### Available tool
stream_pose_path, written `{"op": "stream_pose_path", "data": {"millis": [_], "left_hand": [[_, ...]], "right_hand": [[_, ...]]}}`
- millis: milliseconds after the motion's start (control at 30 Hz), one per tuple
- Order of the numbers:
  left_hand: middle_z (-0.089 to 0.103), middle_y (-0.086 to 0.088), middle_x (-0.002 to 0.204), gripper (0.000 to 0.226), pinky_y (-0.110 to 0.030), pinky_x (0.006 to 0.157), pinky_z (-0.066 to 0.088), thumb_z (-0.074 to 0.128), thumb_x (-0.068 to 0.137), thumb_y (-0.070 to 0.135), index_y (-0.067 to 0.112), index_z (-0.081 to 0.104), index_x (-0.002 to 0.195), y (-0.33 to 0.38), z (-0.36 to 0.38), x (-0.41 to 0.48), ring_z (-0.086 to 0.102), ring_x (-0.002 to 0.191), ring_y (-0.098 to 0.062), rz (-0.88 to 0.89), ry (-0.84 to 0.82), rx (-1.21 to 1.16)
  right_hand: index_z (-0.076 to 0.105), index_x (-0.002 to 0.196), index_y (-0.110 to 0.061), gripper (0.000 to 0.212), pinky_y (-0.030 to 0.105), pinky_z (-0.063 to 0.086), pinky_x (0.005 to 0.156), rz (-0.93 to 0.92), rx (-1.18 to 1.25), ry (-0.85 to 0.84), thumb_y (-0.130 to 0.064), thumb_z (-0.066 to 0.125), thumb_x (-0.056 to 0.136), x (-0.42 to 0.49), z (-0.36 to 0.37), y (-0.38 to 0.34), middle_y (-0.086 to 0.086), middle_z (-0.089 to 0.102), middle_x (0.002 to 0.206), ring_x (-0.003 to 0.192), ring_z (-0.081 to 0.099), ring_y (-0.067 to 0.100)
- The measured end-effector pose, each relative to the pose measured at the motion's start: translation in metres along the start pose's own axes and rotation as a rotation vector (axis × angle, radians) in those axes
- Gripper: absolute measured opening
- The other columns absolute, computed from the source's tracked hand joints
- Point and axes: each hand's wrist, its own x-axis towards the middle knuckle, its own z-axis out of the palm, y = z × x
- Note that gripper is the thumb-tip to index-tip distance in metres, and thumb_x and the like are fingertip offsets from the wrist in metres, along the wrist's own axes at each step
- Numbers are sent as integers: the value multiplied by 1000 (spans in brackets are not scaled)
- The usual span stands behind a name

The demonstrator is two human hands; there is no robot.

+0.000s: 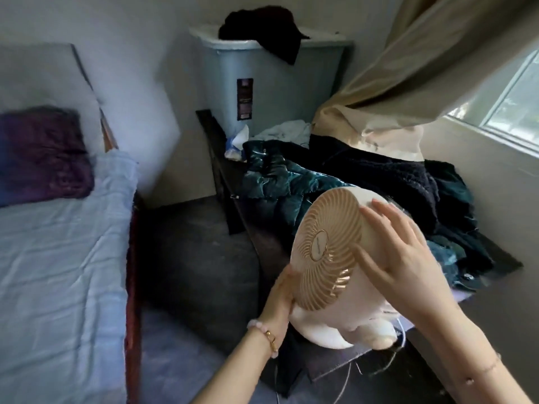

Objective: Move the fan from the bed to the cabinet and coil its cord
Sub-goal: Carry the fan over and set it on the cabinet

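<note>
A small white fan [326, 252] with a round beige grille stands on the near corner of the dark cabinet top [335, 371], tilted with its grille facing left and up. My left hand [281, 298] grips the lower left rim of the fan. My right hand [399, 252] lies on the fan's upper right side, fingers spread over rim and grille. The thin white cord [401, 342] trails from behind the base down past the cabinet edge; most of it is hidden. The bed [58, 258] with a pale blue sheet is at the left.
Dark teal and black clothes [364, 185] are piled across the cabinet behind the fan. A grey-blue bin [262, 83] with dark cloth on top stands at the far end. A beige curtain [408, 68] hangs at the right by the window. Carpeted floor [198, 258] separates bed and cabinet.
</note>
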Motion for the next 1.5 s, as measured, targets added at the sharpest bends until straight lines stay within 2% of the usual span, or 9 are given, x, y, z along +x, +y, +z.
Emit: {"op": "stream_pose_path", "data": {"millis": [200,333,467,567,800,1067,1300,1400,1500], "left_hand": [[60,-12,130,44,-30,83,54,52,91,22,19,45,134,-14,27,-8,61,112,-25,-51,204,-146],[62,-12,125,40,-25,73,54,49,93,14,18,46,133,-18,40,-12,65,98,-18,-52,255,-190],[62,-13,126,40,-35,91,52,45,95,12,15,44,135,-16,45,-15,62,109,-25,-64,299,-215],[60,-12,129,42,-34,90,53,44,95,9,15,44,136,-11,44,-16,61,110,-25,-56,308,-172],[41,-8,147,49,-41,110,36,42,98,21,13,29,144,-4,45,-19,43,132,-24,-46,393,5],[51,24,98,39,-32,101,43,41,98,25,22,43,136,1,42,-20,51,109,-10,-2,370,91],[57,9,123,41,-40,107,40,42,97,31,25,41,138,-2,38,-16,51,122,-20,-48,361,73],[63,14,106,32,-39,103,43,44,96,27,28,53,127,-3,38,-18,58,110,-15,-6,358,43],[61,4,122,27,-42,106,41,45,96,24,31,56,121,-4,35,-17,55,118,-20,-9,329,53]], "right_hand": [[42,139,-12,62,55,27,111,-126,72,19,-40,49,84,4,5,14,13,44,144,138,32,34],[46,136,-9,60,58,29,109,-165,102,39,-39,46,84,4,3,23,16,48,140,135,36,37],[46,137,-7,63,55,26,111,-166,140,44,-42,40,84,0,1,26,15,47,141,136,34,35],[44,138,-11,65,46,25,112,-130,180,38,-46,37,84,-2,-3,31,12,44,144,138,31,29],[43,139,-10,66,52,29,111,-80,214,40,-46,36,84,-4,-8,33,12,43,144,137,33,29],[42,140,-18,66,40,28,108,-40,240,23,-51,35,84,-5,-9,38,4,40,147,137,32,22],[40,141,-17,66,40,28,109,-56,192,17,-51,35,85,-4,-8,34,4,39,147,137,32,21],[39,142,-19,66,44,31,110,-49,193,2,-52,35,85,-4,-9,35,2,37,148,138,31,21],[37,143,-21,66,44,30,111,-54,196,-13,-52,35,85,-4,-9,35,1,35,149,139,28,20]]}}
